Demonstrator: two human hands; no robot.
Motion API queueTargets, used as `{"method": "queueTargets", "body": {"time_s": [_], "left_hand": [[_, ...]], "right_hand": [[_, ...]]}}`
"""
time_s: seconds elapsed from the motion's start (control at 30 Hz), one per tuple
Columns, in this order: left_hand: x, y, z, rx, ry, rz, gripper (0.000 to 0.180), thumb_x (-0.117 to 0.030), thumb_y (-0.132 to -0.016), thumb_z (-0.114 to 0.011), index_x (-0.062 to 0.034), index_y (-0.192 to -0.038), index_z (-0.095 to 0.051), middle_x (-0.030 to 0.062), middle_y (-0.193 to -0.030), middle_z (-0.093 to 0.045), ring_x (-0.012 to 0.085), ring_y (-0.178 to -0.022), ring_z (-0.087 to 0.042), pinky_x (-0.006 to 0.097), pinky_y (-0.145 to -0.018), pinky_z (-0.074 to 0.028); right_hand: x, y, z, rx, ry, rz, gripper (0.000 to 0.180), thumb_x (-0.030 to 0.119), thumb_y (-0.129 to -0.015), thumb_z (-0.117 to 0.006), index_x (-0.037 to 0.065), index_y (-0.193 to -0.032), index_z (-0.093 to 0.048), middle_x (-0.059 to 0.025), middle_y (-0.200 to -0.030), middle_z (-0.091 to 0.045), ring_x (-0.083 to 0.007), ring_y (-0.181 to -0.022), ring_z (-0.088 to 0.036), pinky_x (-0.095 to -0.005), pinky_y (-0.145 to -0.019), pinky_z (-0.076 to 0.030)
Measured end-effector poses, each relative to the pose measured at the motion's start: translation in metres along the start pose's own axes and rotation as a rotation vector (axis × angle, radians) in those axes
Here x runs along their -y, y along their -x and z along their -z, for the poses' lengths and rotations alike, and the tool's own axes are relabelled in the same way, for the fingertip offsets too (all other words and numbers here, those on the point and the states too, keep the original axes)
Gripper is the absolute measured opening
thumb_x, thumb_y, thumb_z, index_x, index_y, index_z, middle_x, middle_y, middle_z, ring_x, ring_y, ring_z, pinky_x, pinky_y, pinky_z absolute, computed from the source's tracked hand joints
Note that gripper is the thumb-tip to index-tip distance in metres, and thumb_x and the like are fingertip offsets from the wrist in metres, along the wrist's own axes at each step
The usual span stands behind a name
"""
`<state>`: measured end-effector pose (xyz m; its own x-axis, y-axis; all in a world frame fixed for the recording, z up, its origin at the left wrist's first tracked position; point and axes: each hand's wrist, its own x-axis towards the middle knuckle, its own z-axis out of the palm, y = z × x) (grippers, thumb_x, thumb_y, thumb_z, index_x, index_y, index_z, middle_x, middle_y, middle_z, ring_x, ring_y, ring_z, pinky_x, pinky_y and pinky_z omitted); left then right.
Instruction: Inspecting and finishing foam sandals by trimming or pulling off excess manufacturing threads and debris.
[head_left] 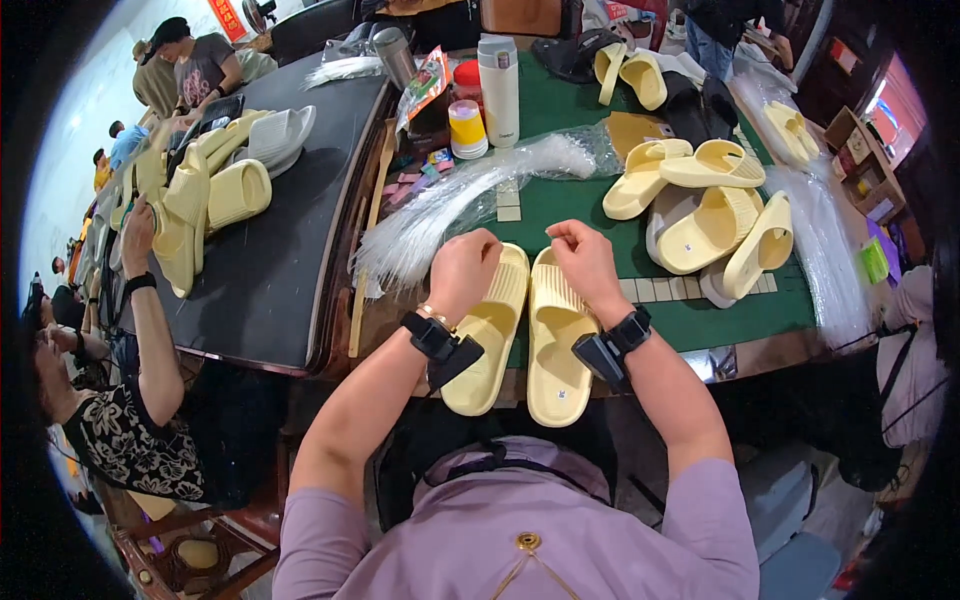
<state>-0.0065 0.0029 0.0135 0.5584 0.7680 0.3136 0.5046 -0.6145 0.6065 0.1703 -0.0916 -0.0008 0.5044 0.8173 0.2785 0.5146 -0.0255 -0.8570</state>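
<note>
A pair of pale yellow slide sandals lies side by side at the table's near edge, toes pointing away from me: the left slide [478,350] and the right slide [556,385]. Over the toe of the left one is my left hand [466,268], its fingers curled closed. My right hand [585,265] is above the right slide's strap, with thumb and forefinger bent together. Anything pinched in either hand is too small to make out. Just beyond my left hand a bundle of thin clear plastic strands [430,225] fans out from a plastic sleeve.
Yellow slides [705,228] are heaped on the green mat [560,90] to the right. A white bottle [499,95] and stacked cups [466,132] stand at the back. Left, a co-worker's hand [138,235] touches more slides [240,195] on a black table [270,290].
</note>
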Motion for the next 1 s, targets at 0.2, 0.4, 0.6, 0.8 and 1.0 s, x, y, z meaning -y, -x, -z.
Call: {"method": "queueTargets", "body": {"time_s": [0.2,0.4,0.6,0.8,1.0], "left_hand": [[-0.003,-0.003,-0.008,0.054,0.242,-0.019,0.015,-0.010,-0.087,-0.063,0.0019,-0.094,-0.064,0.0172,-0.076,-0.066,0.0236,-0.067,-0.066,0.032,-0.064,-0.051],[0.003,-0.004,-0.011,0.100,0.223,-0.082,0.014,-0.009,-0.086,-0.063,0.0020,-0.094,-0.065,0.0166,-0.082,-0.068,0.0252,-0.074,-0.068,0.033,-0.068,-0.052],[0.001,-0.003,-0.010,0.123,0.201,-0.074,0.013,-0.009,-0.085,-0.065,0.0015,-0.093,-0.067,0.0161,-0.084,-0.068,0.0284,-0.077,-0.068,0.034,-0.069,-0.053],[0.001,-0.002,-0.012,0.122,0.207,-0.077,0.013,-0.009,-0.084,-0.065,0.0012,-0.093,-0.067,0.0162,-0.084,-0.068,0.0284,-0.077,-0.068,0.034,-0.069,-0.053],[0.003,-0.004,-0.016,0.102,0.230,-0.096,0.013,-0.008,-0.084,-0.065,0.0010,-0.093,-0.067,0.0163,-0.083,-0.068,0.0279,-0.076,-0.068,0.034,-0.068,-0.053]], "right_hand": [[0.012,-0.001,-0.008,0.102,-0.080,-0.038,0.015,0.008,-0.084,-0.058,-0.002,-0.092,-0.067,-0.0132,-0.078,-0.069,-0.0179,-0.069,-0.066,-0.0305,-0.065,-0.051],[0.012,-0.001,-0.011,0.135,-0.119,-0.068,0.016,0.012,-0.085,-0.061,-0.003,-0.090,-0.066,-0.0108,-0.075,-0.068,-0.0135,-0.067,-0.064,-0.0289,-0.064,-0.051],[0.016,0.000,-0.011,0.168,-0.138,-0.066,0.017,0.013,-0.085,-0.063,-0.003,-0.090,-0.065,-0.0100,-0.076,-0.068,-0.0130,-0.069,-0.063,-0.0285,-0.065,-0.051],[0.011,0.002,-0.013,0.190,-0.128,-0.059,0.017,0.015,-0.085,-0.063,-0.002,-0.090,-0.066,-0.0102,-0.077,-0.069,-0.0150,-0.070,-0.064,-0.0296,-0.066,-0.051],[0.013,0.001,-0.011,0.196,-0.074,-0.035,0.016,0.014,-0.084,-0.062,-0.001,-0.089,-0.066,-0.0117,-0.079,-0.069,-0.0189,-0.071,-0.066,-0.0310,-0.066,-0.051]]}}
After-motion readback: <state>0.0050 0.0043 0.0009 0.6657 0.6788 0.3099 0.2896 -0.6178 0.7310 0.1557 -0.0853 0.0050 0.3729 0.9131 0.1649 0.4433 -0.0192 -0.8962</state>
